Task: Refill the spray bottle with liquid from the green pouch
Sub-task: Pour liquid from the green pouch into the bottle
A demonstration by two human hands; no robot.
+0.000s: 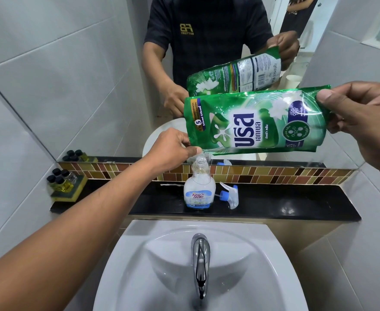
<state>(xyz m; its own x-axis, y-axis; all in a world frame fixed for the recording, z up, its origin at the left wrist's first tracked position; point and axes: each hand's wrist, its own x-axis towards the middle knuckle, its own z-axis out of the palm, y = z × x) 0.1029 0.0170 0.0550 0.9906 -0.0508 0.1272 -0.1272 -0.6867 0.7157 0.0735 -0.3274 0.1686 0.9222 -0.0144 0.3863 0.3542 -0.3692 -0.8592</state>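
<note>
I hold a green pouch sideways over the black ledge. My right hand grips its raised bottom end on the right. My left hand pinches its lower left corner, just above the open neck of the clear spray bottle. The bottle stands upright on the ledge without its top and looks mostly empty. Its white and blue spray head lies on the ledge to the right of it. The pouch's spout is hidden by my left fingers.
A white sink with a chrome tap lies below the ledge. Small bottles of yellow liquid on a tray stand at the ledge's left end. A mirror behind reflects the person and the pouch.
</note>
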